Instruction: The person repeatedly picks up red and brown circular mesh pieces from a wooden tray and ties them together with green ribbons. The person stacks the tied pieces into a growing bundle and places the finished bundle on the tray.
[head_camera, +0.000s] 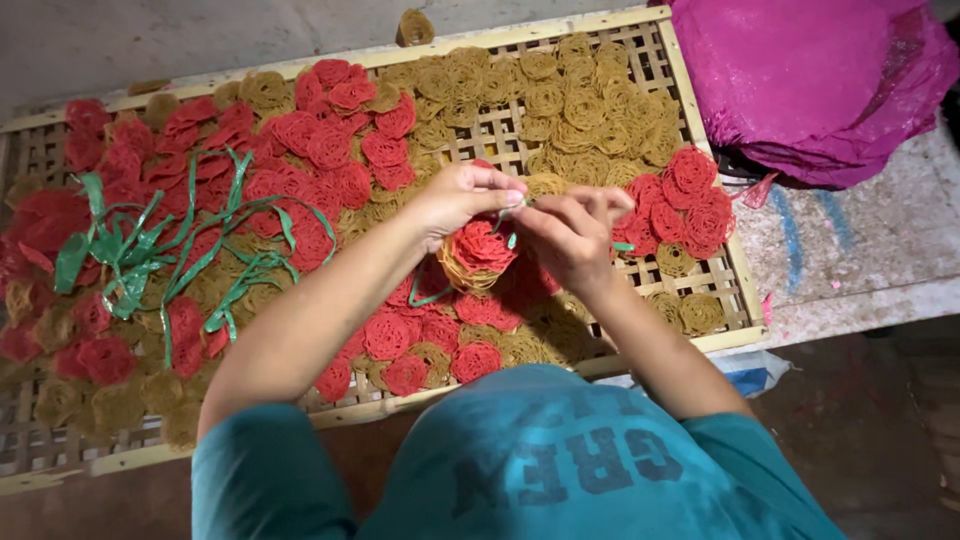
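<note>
Bamboo tray (700, 150): a wide slatted rack is being seen from above, lying across most of the view, its surface being covered by lacy round crackers.
Pink sack (810, 80): a bulging magenta bag is being rested at the tray's far right corner, on a pale worn bench top (860, 250).
Red crackers (330, 150): netted red discs are being kept mostly on the left and middle of the tray, with a smaller cluster at the right edge.
Tan crackers (580, 100): yellow-brown discs are being kept mainly at the far right of the tray and along the near edge.
Green strips (150, 250): a loose tangle of green plastic ties is being left on the crackers at the left, well apart from both hands.
Stack of crackers (478, 252): a small bundle, red on top and tan below, is being held above the middle of the tray, between the two hands.
Left hand (455, 200): the fingers are being curled closed around the bundle's left side, with thumb and forefinger pinched at its top.
Right hand (572, 235): the fingers are being pinched together on a green tie (512, 222) at the top of the bundle, just beside the left fingertips.
</note>
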